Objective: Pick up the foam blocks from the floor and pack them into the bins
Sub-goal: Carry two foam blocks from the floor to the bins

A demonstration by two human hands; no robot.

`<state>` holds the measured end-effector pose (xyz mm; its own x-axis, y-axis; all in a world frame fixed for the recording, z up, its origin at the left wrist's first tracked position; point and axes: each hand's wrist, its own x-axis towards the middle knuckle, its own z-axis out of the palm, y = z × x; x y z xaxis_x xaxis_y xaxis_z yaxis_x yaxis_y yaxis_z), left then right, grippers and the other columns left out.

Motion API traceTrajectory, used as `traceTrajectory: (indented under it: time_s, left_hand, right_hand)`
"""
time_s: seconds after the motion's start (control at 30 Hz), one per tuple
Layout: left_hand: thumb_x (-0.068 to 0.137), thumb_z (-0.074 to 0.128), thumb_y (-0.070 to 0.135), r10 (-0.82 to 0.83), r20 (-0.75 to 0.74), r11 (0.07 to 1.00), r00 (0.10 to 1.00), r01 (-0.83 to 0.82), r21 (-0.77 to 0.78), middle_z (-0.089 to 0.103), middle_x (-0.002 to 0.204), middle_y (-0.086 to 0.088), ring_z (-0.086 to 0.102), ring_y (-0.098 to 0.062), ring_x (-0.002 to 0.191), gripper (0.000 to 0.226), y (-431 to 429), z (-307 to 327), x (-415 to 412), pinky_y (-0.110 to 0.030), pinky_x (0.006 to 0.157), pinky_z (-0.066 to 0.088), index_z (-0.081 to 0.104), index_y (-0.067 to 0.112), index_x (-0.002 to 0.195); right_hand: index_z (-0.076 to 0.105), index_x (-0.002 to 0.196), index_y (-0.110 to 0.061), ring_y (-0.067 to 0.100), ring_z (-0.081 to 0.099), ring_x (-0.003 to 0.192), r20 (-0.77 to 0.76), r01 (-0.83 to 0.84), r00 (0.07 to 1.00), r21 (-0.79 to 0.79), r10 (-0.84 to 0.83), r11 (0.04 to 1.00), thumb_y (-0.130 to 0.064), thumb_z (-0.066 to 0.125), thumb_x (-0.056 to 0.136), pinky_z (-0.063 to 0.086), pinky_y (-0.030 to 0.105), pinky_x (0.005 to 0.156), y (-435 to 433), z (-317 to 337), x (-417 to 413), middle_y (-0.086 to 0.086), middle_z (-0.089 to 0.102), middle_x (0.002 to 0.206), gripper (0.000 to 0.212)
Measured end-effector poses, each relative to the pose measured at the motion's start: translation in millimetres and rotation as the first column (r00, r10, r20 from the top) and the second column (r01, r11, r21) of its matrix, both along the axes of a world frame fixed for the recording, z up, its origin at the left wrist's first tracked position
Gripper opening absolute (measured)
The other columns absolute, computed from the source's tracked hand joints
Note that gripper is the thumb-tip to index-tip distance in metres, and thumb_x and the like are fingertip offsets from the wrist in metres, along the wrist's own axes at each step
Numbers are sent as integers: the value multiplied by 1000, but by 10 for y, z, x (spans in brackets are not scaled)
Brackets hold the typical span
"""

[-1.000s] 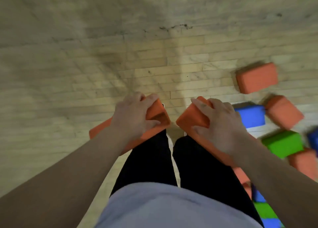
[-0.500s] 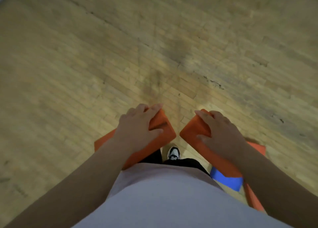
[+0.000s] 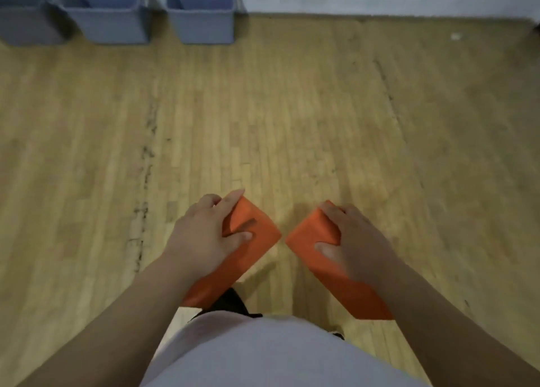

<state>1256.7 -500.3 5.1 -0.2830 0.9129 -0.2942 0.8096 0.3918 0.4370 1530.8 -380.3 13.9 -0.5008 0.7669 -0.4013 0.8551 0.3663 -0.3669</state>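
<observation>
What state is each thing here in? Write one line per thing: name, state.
Left grip: curled round the left orange block, holding it off the floor.
Right grip: curled round the right orange block, holding it off the floor.
Left orange block: held, tilted, not yet binned.
Right orange block: held, tilted, not yet binned.
Left bin, middle bin, right bin: upright, open-topped, by the wall.

Dim, even indoor light, slightly soft.
Faint shadows lie on the floor (image 3: 292, 129) below me; the far bins (image 3: 201, 18) look smeared, the view's edges bowed.
</observation>
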Motion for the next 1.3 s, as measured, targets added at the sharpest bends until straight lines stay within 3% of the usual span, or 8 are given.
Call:
traceTrajectory:
  time_s: [0.13, 0.23, 0.4, 0.53, 0.67, 0.8, 0.93, 1.3]
  left_hand:
    - [86, 62, 69, 281, -12, 959, 960, -280, 46, 41, 141, 7, 50, -23, 124, 86, -648, 158, -1327, -41, 97, 48, 14, 53, 156]
    - [85, 61, 70, 463, -2, 881, 886, -460, 112, 40, 138, 8, 50, -22, 124, 86, -1083, 313, -2034, -43, 95, 50, 13, 56, 155]
    - [83, 64, 69, 681, 45, 719, 731, -679, 150, 41, 137, 8, 49, -23, 126, 88, -1704, 325, -2660, -44, 99, 48, 15, 56, 154]
    - [82, 66, 68, 807, 67, 575, 587, -807, 137, 43, 133, 12, 51, -18, 122, 87, -2069, 288, -3012, -39, 96, 49, 19, 54, 154]
    - [82, 67, 68, 863, 58, 492, 502, -860, 132, 44, 132, 13, 50, -15, 121, 87, -2209, 245, -3564, -33, 91, 46, 22, 50, 155]
    - [83, 66, 68, 893, 29, 443, 449, -888, 124, 43, 132, 12, 51, -18, 121, 87, -2131, 197, -4364, -37, 92, 49, 20, 50, 155]
    - [81, 67, 69, 905, 20, 422, 425, -902, 96, 43, 130, 12, 53, -19, 120, 88, -2030, 203, -5361, -42, 95, 50, 20, 52, 153]
    - [82, 67, 69, 925, 55, 367, 376, -922, 125, 40, 125, 16, 52, -13, 111, 86, -2013, 414, -7697, -33, 85, 48, 18, 55, 152]
  right_hand:
    - [24, 151, -49, 16, 50, 127, -132, -201, 970, 39, 204, 979, -52, 74, 82, 46, 37, 104, -77, 97, -1705, -9, 42, 140, 85]
    - [29, 153, -49, 12, 46, 132, -203, -303, 928, 73, 311, 950, -50, 74, 83, 39, 28, 108, -179, 300, -2702, -10, 39, 147, 83]
    - [24, 153, -51, 15, 41, 139, -201, -487, 846, 90, 494, 869, -51, 71, 85, 40, 33, 111, -331, 366, -3949, -9, 32, 154, 83]
    - [22, 152, -54, 15, 42, 137, -193, -610, 770, 60, 609, 790, -52, 70, 87, 42, 31, 103, -479, 339, -4777, -11, 31, 154, 80]
    - [22, 152, -55, 12, 41, 135, -227, -665, 724, 21, 651, 747, -51, 71, 88, 40, 29, 100, -525, 250, -5557, -12, 31, 152, 81]
    - [25, 151, -56, 9, 43, 132, -267, -681, 704, 10, 658, 732, -51, 74, 85, 42, 28, 100, -402, 84, -6418, -14, 34, 148, 83]
    - [29, 152, -53, 10, 43, 132, -287, -659, 721, 1, 631, 752, -50, 75, 83, 38, 26, 99, -206, 1, -7461, -14, 35, 147, 83]
    - [24, 151, -58, 6, 42, 131, -303, -687, 693, 1, 655, 727, -54, 73, 85, 39, 26, 100, -191, 421, -9912, -20, 32, 148, 82]
